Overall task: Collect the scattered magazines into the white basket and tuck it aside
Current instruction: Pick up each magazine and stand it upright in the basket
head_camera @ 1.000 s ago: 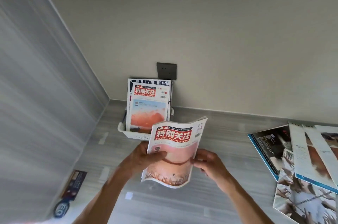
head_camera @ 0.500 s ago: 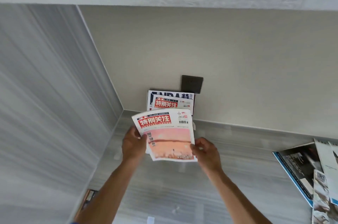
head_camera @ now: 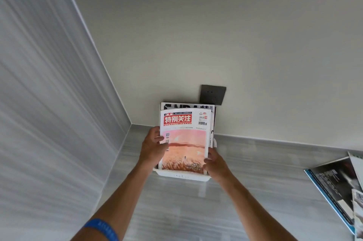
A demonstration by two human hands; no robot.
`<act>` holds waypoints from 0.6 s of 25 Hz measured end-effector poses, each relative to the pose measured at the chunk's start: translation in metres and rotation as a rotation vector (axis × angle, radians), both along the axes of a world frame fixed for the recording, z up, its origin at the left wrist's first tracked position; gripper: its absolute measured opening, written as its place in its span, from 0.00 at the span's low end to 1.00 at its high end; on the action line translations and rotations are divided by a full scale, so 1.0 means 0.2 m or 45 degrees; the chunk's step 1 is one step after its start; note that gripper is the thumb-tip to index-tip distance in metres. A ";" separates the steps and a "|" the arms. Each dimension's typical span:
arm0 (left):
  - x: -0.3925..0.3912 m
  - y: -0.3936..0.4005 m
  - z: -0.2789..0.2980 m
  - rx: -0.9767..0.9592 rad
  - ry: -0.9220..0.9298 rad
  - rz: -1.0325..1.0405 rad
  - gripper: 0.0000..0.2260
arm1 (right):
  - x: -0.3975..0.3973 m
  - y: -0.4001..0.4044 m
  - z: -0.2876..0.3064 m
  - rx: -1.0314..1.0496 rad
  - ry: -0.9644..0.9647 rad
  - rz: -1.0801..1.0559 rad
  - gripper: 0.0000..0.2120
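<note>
Both hands on the pink-covered magazine (head_camera: pixel 184 142), upright in the white basket (head_camera: pixel 182 176) at the far corner of the grey counter (head_camera: pixel 255 191): left hand (head_camera: pixel 153 147) gripping its left edge, right hand (head_camera: pixel 215 164) its lower right (thumbs on cover). More magazines (head_camera: pixel 339 187) at the right edge.

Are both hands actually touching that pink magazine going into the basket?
Touching. The head view shows the left hand with fingers lapped over the pink magazine's left edge, and the right hand pressed against its lower right edge.
</note>
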State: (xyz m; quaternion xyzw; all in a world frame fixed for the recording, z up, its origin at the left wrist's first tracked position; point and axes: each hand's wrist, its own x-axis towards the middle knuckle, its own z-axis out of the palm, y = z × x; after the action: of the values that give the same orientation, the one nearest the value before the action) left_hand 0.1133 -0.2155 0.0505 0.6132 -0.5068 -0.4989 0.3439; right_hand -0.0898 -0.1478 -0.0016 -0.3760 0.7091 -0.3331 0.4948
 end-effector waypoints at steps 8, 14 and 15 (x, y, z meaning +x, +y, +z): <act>-0.01 0.11 -0.03 0.103 -0.266 -0.144 0.29 | -0.07 0.07 -0.02 -0.099 -0.223 -0.033 0.37; -0.38 0.55 -0.06 -0.052 -0.399 -0.443 0.31 | -0.37 0.60 -0.11 0.121 -0.094 -0.238 0.31; -0.51 0.65 -0.09 -0.075 -0.402 -0.554 0.31 | -0.47 0.73 -0.13 0.162 -0.044 -0.282 0.30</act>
State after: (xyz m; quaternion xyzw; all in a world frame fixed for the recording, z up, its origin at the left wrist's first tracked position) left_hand 0.0111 -0.0854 0.0329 0.5498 -0.6883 -0.4442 0.1631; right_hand -0.1836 -0.0012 -0.0280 -0.2574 0.7575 -0.3463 0.4900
